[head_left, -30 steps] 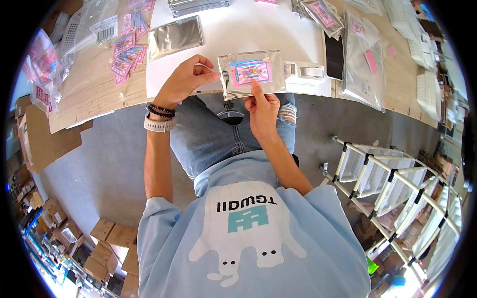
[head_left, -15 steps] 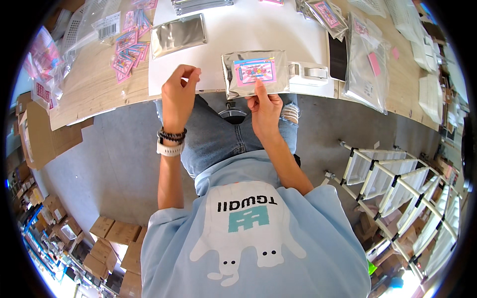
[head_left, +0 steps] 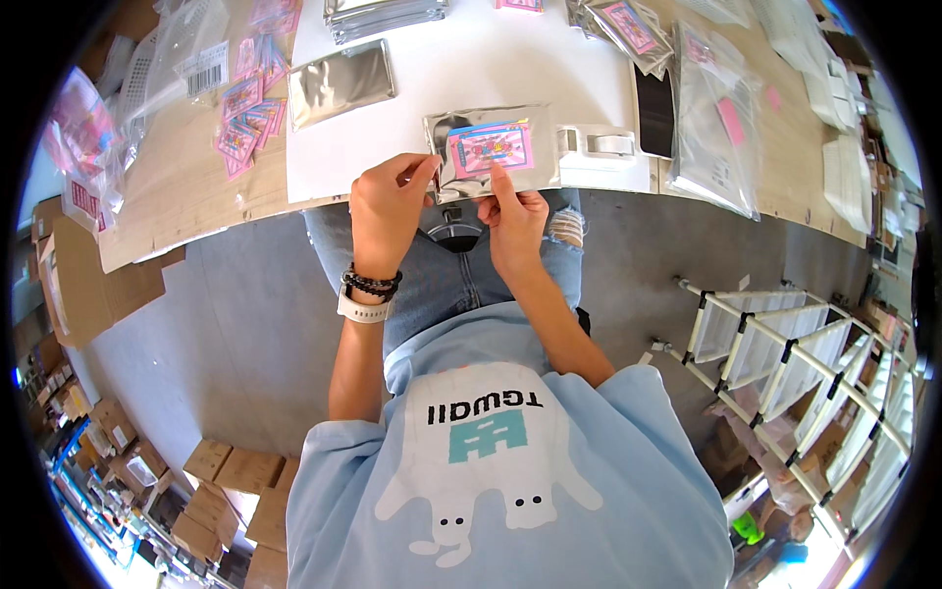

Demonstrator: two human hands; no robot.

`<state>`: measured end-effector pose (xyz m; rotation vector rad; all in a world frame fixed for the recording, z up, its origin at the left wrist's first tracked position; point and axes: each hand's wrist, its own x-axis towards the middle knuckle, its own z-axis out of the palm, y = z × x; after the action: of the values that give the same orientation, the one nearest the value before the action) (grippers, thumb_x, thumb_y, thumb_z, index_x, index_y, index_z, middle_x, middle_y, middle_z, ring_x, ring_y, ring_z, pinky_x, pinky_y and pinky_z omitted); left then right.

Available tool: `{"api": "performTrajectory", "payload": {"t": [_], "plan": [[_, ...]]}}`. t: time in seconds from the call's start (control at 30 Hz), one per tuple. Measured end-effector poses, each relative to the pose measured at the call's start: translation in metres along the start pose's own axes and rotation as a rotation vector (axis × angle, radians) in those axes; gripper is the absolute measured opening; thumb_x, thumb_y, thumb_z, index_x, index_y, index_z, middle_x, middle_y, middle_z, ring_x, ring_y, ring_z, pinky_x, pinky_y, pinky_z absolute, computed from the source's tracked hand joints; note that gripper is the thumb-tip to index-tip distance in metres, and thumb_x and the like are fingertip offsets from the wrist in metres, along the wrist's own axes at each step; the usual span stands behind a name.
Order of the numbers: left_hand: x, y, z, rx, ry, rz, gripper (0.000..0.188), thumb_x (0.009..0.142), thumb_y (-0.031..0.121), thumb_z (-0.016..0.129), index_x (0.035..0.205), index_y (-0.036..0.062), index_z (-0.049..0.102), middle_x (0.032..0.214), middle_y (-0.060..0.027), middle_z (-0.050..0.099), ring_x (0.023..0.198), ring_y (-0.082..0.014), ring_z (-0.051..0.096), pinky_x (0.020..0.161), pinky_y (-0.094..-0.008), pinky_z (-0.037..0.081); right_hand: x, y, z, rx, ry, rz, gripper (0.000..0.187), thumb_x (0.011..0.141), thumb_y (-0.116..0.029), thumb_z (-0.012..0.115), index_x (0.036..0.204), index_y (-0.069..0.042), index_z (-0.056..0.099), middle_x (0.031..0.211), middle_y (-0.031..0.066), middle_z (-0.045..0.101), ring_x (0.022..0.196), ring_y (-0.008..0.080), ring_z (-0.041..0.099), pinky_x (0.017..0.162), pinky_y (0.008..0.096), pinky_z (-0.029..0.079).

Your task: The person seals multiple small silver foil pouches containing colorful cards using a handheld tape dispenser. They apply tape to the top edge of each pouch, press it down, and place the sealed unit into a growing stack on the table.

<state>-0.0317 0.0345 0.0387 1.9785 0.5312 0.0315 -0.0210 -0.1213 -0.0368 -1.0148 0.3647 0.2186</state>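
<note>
A silver foil pouch (head_left: 543, 162) is tilted up at the table's front edge, with a pink and blue printed card (head_left: 491, 147) lying on its face. My right hand (head_left: 515, 228) grips the pouch by its lower edge, thumb over the card's bottom and the other fingers behind. At the pouch's left edge, my left hand (head_left: 388, 211) is closed in a pinch; whatever lies between its fingertips is too small to make out. Just right of the pouch stands a white tape dispenser (head_left: 603, 142).
Another silver pouch (head_left: 341, 83) lies on the white sheet (head_left: 471, 59), below a pouch stack (head_left: 385, 18). Loose printed cards (head_left: 250, 123) spread at left. Pouches with cards (head_left: 628, 34), a black phone (head_left: 654, 113) and clear plastic bags (head_left: 711, 137) lie at right.
My left hand has moved right, from clear of the pouch to its left edge, still pinched. My right hand keeps its grip; the view has shifted slightly.
</note>
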Motion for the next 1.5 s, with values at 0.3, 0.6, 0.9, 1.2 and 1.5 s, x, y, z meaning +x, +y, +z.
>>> {"api": "performTrajectory", "payload": {"t": [0.3, 0.6, 0.9, 1.2, 1.5], "plan": [[0.011, -0.023, 0.010, -0.541, -0.164, -0.153, 0.025, 0.101, 0.029, 0.071, 0.094, 0.0050, 0.074, 0.071, 0.0041, 0.061, 0.063, -0.0023, 0.051, 0.056, -0.0211, 0.032, 0.002, 0.003, -0.003, 0.041, -0.036, 0.015, 0.020, 0.100, -0.022, 0.074, 0.092, -0.003, 0.075, 0.074, 0.0070, 0.073, 0.054, 0.0079, 0.060, 0.048, 0.0226, 0.044], [0.021, -0.024, 0.035, -0.466, -0.282, -0.239, 0.029, 0.101, 0.031, 0.073, 0.106, 0.0026, 0.075, 0.088, 0.0027, 0.071, 0.071, -0.0023, 0.057, 0.062, -0.0213, 0.042, 0.002, -0.001, -0.011, 0.049, -0.102, 0.088, 0.023, 0.101, -0.023, 0.073, 0.095, -0.001, 0.075, 0.078, 0.0087, 0.074, 0.057, 0.0105, 0.063, 0.051, 0.0240, 0.047], [0.026, -0.023, 0.037, -0.707, -0.306, -0.221, 0.029, 0.100, 0.025, 0.073, 0.113, -0.0008, 0.075, 0.103, -0.0064, 0.077, 0.087, -0.0104, 0.069, 0.076, -0.0256, 0.054, -0.001, -0.106, -0.050, -0.794, -0.523, 0.061, 0.017, 0.100, -0.016, 0.070, 0.100, 0.000, 0.075, 0.082, 0.0070, 0.075, 0.069, 0.0113, 0.069, 0.059, 0.0264, 0.055], [0.035, -0.023, 0.046, -0.753, -0.293, -0.279, 0.027, 0.102, 0.027, 0.071, 0.110, 0.0007, 0.071, 0.085, 0.0024, 0.064, 0.069, -0.0049, 0.054, 0.063, -0.0232, 0.044, 0.073, -0.178, -0.051, -1.594, -0.741, -1.085, 0.076, 0.076, -0.021, 0.087, 0.145, -0.011, 0.057, 0.124, 0.0078, 0.068, 0.115, 0.0309, 0.063, 0.099, 0.0441, 0.051], [0.035, -0.033, 0.053, -0.571, -0.191, -0.203, 0.025, 0.102, 0.023, 0.071, 0.115, 0.0016, 0.067, 0.086, 0.0044, 0.065, 0.074, -0.0030, 0.056, 0.066, -0.0190, 0.045, 0.080, -0.169, -0.057, -1.795, -0.730, -1.050, 0.079, 0.072, -0.027, 0.089, 0.144, -0.015, 0.058, 0.112, 0.0029, 0.072, 0.105, 0.0240, 0.067, 0.091, 0.0384, 0.054]]}}
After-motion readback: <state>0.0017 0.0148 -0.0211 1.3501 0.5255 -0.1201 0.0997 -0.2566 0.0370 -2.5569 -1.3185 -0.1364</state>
